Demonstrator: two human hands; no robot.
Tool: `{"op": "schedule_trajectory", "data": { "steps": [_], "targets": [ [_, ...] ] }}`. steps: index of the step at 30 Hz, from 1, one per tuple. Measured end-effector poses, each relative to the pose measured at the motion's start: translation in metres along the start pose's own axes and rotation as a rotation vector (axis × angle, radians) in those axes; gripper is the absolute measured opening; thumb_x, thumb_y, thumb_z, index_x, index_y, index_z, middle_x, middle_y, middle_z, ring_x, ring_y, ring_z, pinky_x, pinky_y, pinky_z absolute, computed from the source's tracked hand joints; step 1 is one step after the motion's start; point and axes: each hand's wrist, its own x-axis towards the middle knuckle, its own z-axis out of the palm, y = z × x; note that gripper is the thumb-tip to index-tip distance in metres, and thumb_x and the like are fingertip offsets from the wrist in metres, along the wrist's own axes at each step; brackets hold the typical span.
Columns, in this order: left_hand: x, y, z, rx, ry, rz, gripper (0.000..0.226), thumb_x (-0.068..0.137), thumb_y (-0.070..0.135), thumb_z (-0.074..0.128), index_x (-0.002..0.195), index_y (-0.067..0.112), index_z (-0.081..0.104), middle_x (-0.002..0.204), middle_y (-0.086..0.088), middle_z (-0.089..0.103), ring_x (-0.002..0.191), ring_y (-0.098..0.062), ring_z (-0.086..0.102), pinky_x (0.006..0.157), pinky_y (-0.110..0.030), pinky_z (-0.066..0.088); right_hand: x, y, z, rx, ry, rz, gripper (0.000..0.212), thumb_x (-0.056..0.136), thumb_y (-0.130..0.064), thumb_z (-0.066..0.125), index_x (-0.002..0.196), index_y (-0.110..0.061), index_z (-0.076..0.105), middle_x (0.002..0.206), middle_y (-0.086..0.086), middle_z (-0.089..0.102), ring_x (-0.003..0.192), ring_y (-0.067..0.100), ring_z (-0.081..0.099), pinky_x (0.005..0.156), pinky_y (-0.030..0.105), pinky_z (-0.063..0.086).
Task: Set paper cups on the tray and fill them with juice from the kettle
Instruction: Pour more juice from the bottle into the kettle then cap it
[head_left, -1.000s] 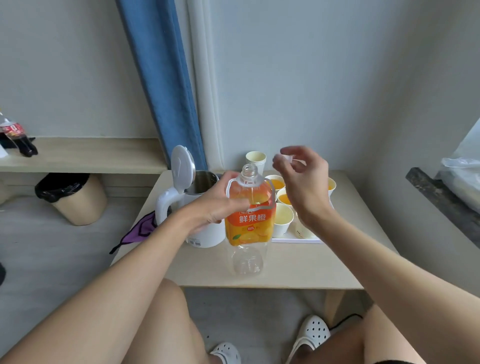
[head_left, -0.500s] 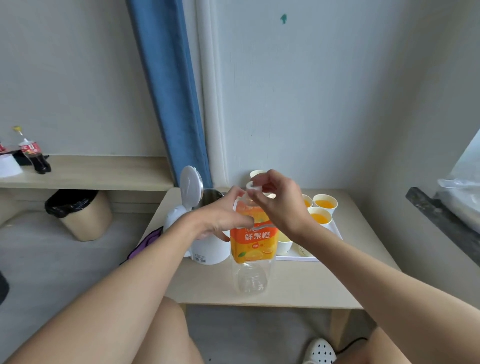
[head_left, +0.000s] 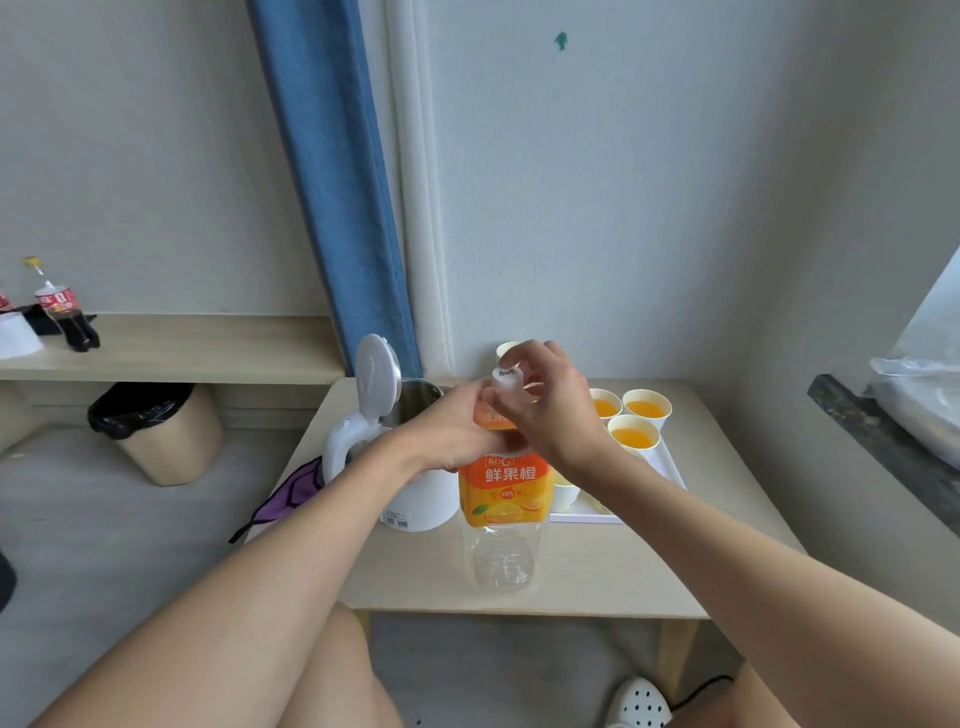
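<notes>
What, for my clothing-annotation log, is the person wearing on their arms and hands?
Nothing is worn. The left arm and right arm are bare, no sleeve in view. The left hand and right hand have no glove; no watch, bracelet or ring shows on the sides facing the camera.

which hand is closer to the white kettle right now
Left. The left hand grips the juice bottle by its upper part, right beside the kettle. The right hand pinches the cap on top, on the side away from the kettle.
</notes>
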Motion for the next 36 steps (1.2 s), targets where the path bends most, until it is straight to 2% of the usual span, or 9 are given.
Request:
{"op": "schedule_trajectory", "data": {
  "steps": [7, 10, 13, 17, 20, 23, 27, 31, 36],
  "targets": [
    [-0.003, 0.003, 0.001, -0.019, -0.018, 0.037, 0.050, 0.094, 0.003, 0.073, 0.134, 0.032, 0.066, 0.115, 0.007, 0.078, 0.099, 0.000, 0.072, 0.068, -0.012, 0.054, -0.014, 0.007, 0.007, 0.120, 0.022, 0.116, 0.064, 0.080, -0.024, 0.080, 0.137, -0.021, 0.053, 0.123, -0.002, 0.048, 0.110, 0.011, 0.056, 0.094, 0.023, 0.045],
    [-0.003, 0.001, 0.000, -0.032, -0.003, 0.017, 0.046, 0.092, 0.007, 0.076, 0.128, 0.034, 0.067, 0.113, 0.008, 0.077, 0.104, -0.007, 0.073, 0.075, -0.016, 0.058, -0.015, 0.006, 0.009, 0.113, 0.039, 0.128, 0.038, 0.084, -0.020, 0.075, 0.121, -0.017, 0.064, 0.120, 0.001, 0.051, 0.111, 0.016, 0.058, 0.093, 0.027, 0.046],
    [-0.002, 0.000, 0.000, -0.043, 0.007, -0.003, 0.045, 0.091, 0.008, 0.077, 0.126, 0.033, 0.065, 0.113, 0.005, 0.077, 0.104, -0.010, 0.074, 0.082, -0.024, 0.061, -0.018, 0.008, 0.012, 0.177, 0.096, 0.186, 0.036, 0.082, -0.019, 0.079, 0.108, -0.013, 0.055, 0.110, 0.003, 0.058, 0.105, 0.016, 0.059, 0.092, 0.038, 0.051],
    [-0.002, 0.000, 0.001, -0.072, -0.002, 0.006, 0.050, 0.091, 0.009, 0.078, 0.129, 0.038, 0.063, 0.115, 0.007, 0.076, 0.105, -0.006, 0.072, 0.084, -0.026, 0.061, -0.017, 0.008, 0.013, 0.231, 0.072, 0.133, 0.055, 0.082, -0.016, 0.078, 0.128, -0.020, 0.049, 0.120, 0.004, 0.056, 0.109, 0.015, 0.059, 0.096, 0.034, 0.050],
    [-0.002, 0.000, 0.001, -0.061, 0.003, 0.007, 0.050, 0.091, 0.011, 0.078, 0.123, 0.045, 0.062, 0.116, 0.008, 0.075, 0.108, -0.010, 0.072, 0.091, -0.035, 0.060, -0.017, 0.009, 0.013, 0.178, 0.059, 0.113, 0.042, 0.085, -0.018, 0.076, 0.123, -0.023, 0.058, 0.122, 0.003, 0.053, 0.111, 0.014, 0.057, 0.098, 0.038, 0.049],
    [-0.001, 0.000, 0.000, -0.079, -0.001, 0.003, 0.049, 0.091, 0.009, 0.078, 0.129, 0.035, 0.061, 0.115, 0.006, 0.076, 0.106, -0.010, 0.073, 0.091, -0.033, 0.061, -0.017, 0.010, 0.015, 0.250, 0.095, 0.153, 0.042, 0.082, -0.015, 0.078, 0.109, -0.019, 0.046, 0.110, 0.004, 0.060, 0.105, 0.014, 0.061, 0.093, 0.042, 0.051],
    [-0.001, 0.000, 0.000, -0.089, -0.017, 0.009, 0.050, 0.092, 0.012, 0.078, 0.128, 0.042, 0.060, 0.114, 0.012, 0.074, 0.103, -0.003, 0.071, 0.083, -0.024, 0.060, -0.016, 0.012, 0.014, 0.143, 0.045, 0.085, 0.051, 0.086, -0.017, 0.074, 0.133, -0.022, 0.054, 0.123, 0.003, 0.053, 0.113, 0.016, 0.057, 0.099, 0.036, 0.047],
    [-0.002, 0.000, 0.000, -0.086, -0.010, 0.012, 0.051, 0.091, 0.011, 0.078, 0.122, 0.049, 0.061, 0.114, 0.014, 0.075, 0.103, -0.001, 0.071, 0.079, -0.022, 0.061, -0.015, 0.010, 0.010, 0.147, 0.027, 0.111, 0.041, 0.087, -0.020, 0.073, 0.126, -0.022, 0.061, 0.121, -0.001, 0.051, 0.111, 0.011, 0.054, 0.100, 0.036, 0.047],
    [-0.003, 0.001, 0.001, -0.103, -0.002, 0.019, 0.050, 0.090, 0.012, 0.079, 0.130, 0.036, 0.062, 0.111, 0.015, 0.077, 0.098, 0.003, 0.072, 0.072, -0.013, 0.054, -0.010, 0.005, 0.003, 0.194, -0.075, 0.154, 0.037, 0.098, -0.034, 0.056, 0.134, -0.026, 0.058, 0.117, -0.004, 0.055, 0.113, 0.015, 0.056, 0.099, 0.033, 0.047]
  ]
}}
